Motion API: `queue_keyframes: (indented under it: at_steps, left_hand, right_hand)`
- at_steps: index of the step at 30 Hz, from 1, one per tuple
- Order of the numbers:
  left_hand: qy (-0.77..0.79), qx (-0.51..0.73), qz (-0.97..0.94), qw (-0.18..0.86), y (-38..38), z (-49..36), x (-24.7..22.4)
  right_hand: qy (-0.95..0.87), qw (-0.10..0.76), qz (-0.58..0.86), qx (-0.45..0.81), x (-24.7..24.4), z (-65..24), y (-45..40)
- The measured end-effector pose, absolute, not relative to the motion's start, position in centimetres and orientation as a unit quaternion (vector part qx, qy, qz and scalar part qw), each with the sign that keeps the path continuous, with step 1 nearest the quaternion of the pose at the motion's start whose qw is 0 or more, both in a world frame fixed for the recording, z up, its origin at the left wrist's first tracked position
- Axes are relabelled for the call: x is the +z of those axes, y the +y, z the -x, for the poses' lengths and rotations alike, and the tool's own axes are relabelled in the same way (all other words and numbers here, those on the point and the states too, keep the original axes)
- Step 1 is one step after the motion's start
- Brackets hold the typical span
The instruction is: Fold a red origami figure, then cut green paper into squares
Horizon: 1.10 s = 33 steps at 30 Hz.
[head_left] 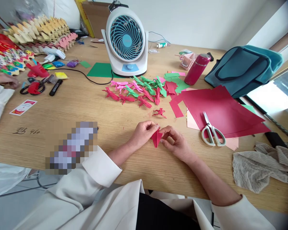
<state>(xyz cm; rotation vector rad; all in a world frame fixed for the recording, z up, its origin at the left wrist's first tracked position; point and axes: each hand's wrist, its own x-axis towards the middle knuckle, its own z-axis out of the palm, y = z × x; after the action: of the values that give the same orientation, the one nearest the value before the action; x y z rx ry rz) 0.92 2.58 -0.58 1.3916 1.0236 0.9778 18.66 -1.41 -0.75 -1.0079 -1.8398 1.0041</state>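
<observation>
Between my two hands, just above the wooden table, is a red folded paper piece (156, 139) with its narrow point toward me. My left hand (145, 131) pinches its upper end between thumb and forefinger. On the other side, my right hand (174, 142) is closed with thumb and finger on the paper's right edge. A small red paper figure (160, 112) lies right beyond my hands. Farther back is a pile of folded paper figures (136, 90) in red, pink and green.
White-handled scissors (212, 132) lie on red paper sheets (218, 108) to the right. Behind them stand a red flask (197, 69) and a teal bag (242, 68). A fan (127, 40) stands at the back. Another person's hand (6, 79) rests at far left, near a black marker (56, 88).
</observation>
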Motion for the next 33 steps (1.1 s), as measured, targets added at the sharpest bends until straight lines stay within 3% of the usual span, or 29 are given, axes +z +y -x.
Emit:
queue_keyframes:
  at_steps: [10, 18, 21, 25, 33]
  left_hand:
    - [0.432, 0.377, -0.653, 0.494, 2.5, -0.9, -1.2]
    - [0.429, 0.337, -0.759, 0.355, 2.4, -0.7, -1.0]
    - [0.412, 0.298, -0.812, 0.286, 2.5, -0.6, -1.2]
    - [0.415, 0.301, -0.814, 0.272, 2.5, -0.5, -1.3]
    - [0.364, 0.270, -0.849, 0.271, 0.7, 1.1, 0.2]
  right_hand:
    - [-0.811, 0.391, 0.398, 0.175, -0.3, -18.8, -1.4]
    - [-0.886, 0.277, 0.366, 0.062, -0.1, -18.9, -1.8]
    - [-0.903, 0.236, 0.355, 0.049, -0.3, -19.0, -1.7]
    - [-0.908, 0.196, 0.362, 0.076, -0.5, -19.0, -1.5]
    - [-0.887, 0.227, 0.389, 0.104, -0.8, -19.2, -1.7]
